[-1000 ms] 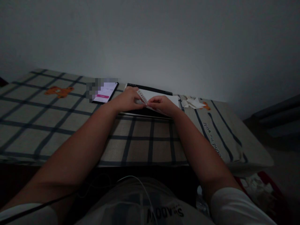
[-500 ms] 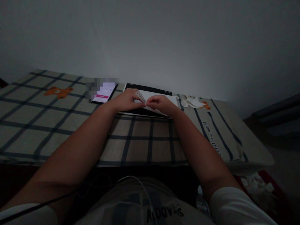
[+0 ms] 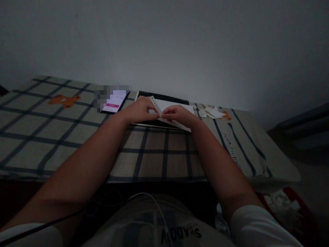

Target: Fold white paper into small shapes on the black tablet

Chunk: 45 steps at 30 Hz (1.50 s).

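Note:
In the head view, my left hand (image 3: 143,110) is closed, with a narrow white strip (image 3: 155,105) bearing a row of dark marks between its thumb and fingers. The strip stands tilted, its upper end by my left fingers. My right hand (image 3: 178,115) pinches at the strip's lower end; the fingertips of both hands nearly meet there. Beneath them a white sheet of paper (image 3: 168,104) lies on a flat black item (image 3: 161,96) with small white marks along its far edge. The paper's near right corner pokes out below my right wrist.
A phone (image 3: 114,101) with a lit screen lies left of the black item. Torn white paper scraps (image 3: 211,112) are heaped on the right. A checked cloth (image 3: 154,154) covers the table, which meets a bare wall (image 3: 164,44). A thin cable (image 3: 154,199) crosses my lap.
The strip has turned a little more upright and shows more of its length. The white paper's near right corner now sticks out past the black item's edge. Both hands have barely shifted.

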Available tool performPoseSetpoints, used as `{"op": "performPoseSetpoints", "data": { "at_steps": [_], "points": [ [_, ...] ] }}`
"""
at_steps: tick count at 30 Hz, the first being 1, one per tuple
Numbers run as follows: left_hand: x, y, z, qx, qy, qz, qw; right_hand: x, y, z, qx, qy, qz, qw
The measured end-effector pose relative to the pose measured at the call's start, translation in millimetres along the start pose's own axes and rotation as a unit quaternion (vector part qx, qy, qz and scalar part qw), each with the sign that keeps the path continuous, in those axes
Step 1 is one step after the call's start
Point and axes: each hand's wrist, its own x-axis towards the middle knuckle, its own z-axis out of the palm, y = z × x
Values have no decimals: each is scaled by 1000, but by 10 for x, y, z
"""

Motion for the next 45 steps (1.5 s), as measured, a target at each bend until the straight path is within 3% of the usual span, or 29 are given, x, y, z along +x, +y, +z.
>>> {"op": "performPoseSetpoints", "data": {
  "at_steps": [5,11,20,45],
  "points": [
    [-7,-7,8,1,-6,-10,1000,-9,3,15,-11,-2,0,1000],
    [-8,-2,-3,-14,-9,-15,1000,22,26,35,-29,11,-57,998],
    [4,12,-2,-6,-3,-17,1000,-10,1,-18,-16,-1,7,1000],
    [-6,46,-6,-28,-18,-27,999,-3,-27,37,-4,4,-37,999]
  ]
}}
